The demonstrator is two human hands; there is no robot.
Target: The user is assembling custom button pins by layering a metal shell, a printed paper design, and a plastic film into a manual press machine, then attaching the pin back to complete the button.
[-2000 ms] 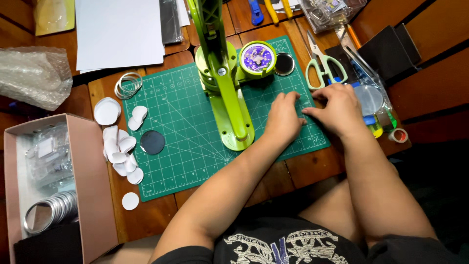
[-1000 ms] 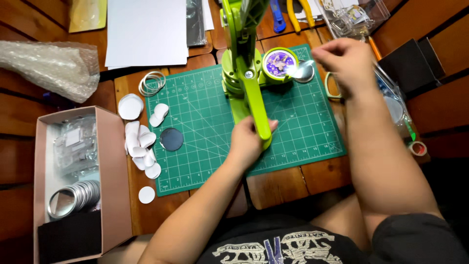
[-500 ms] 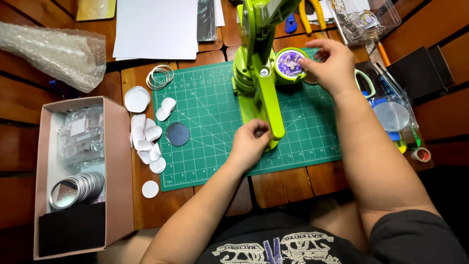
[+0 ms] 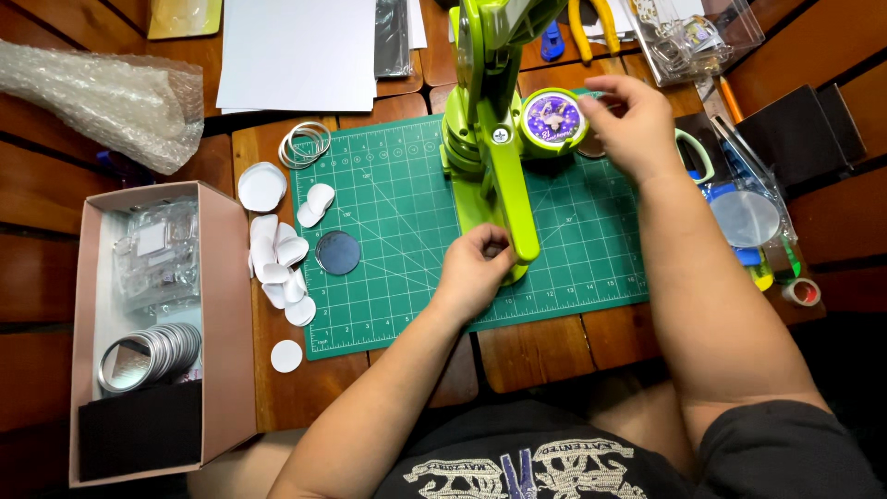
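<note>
Fingers of the left hand [image 4: 476, 273] are curled around the lower end of the green press handle [image 4: 510, 189], just left of frame centre. Right hand [image 4: 631, 125] sits at upper centre-right, fingertips pinched at the right edge of the round die [image 4: 552, 118], which carries a purple printed disc; can't tell what, if anything, is between those fingertips.

Green press [image 4: 480, 102] stands on the top edge of the green cutting mat [image 4: 397, 222], handle running down toward the lower middle of the mat. Dark round disc [image 4: 337, 252] lies on the mat's left part, apart from the press. White paper circles [image 4: 282, 263] are piled along the mat's left edge, one more below it on the wooden table [image 4: 527, 351]. Metal rings [image 4: 305, 143] at the mat's upper left corner.

Pink cardboard box [image 4: 222, 314] at lower left holds a row of metal button shells [image 4: 148, 356] and clear plastic bags. Bubble wrap [image 4: 102, 97] at upper left, white paper sheets [image 4: 296, 51] at top centre-left. Scissors [image 4: 698, 157] and assorted small tools sit right of the right hand.
</note>
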